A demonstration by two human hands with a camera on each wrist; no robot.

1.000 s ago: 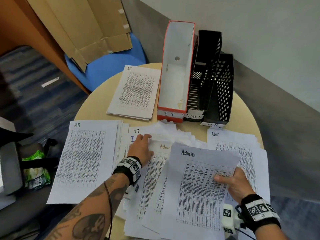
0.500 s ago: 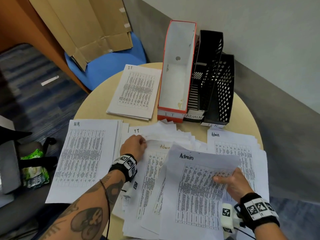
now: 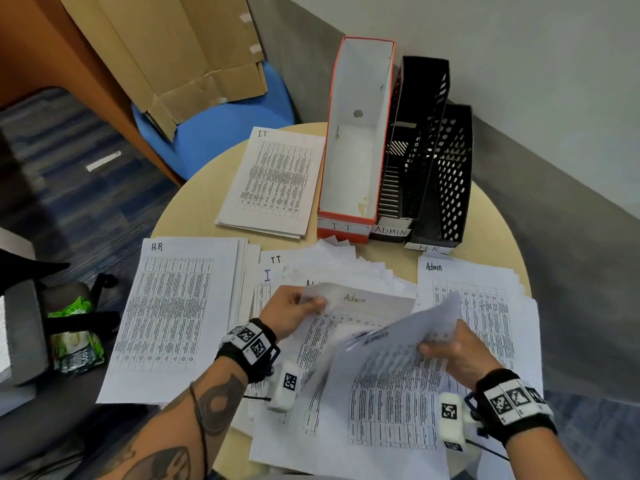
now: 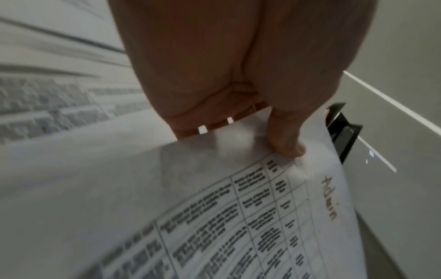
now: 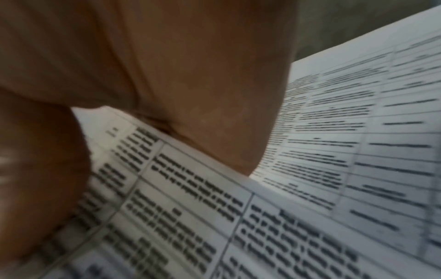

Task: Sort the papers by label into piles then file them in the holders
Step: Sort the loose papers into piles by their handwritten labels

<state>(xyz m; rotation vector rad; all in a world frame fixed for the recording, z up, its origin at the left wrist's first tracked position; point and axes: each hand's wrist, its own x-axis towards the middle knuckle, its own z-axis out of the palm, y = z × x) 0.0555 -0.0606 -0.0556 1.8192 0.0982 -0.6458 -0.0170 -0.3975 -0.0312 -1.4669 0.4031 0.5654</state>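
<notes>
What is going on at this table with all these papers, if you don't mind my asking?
A person is sorting labelled sheets into piles. The right hand lifts an Admin sheet off the unsorted heap, next to the Admin pile. The left hand pinches the corner of another Admin-labelled sheet. An HR pile and an IT pile lie sorted. The three holders look empty.

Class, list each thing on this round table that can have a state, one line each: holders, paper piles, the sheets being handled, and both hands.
Orange-edged white IT holder: upright, empty.
Black slatted ADMIN holder: upright, no papers visible.
Black perforated HR holder: upright, no papers visible.
IT pile: flat.
HR pile: flat.
Admin pile: flat.
Unsorted centre stack: fanned.
Brown-lettered Admin sheet: corner lifted.
Blurred sheet: raised, curled.
Left hand: pinches the brown-lettered sheet.
Right hand: grips the blurred sheet.
</notes>
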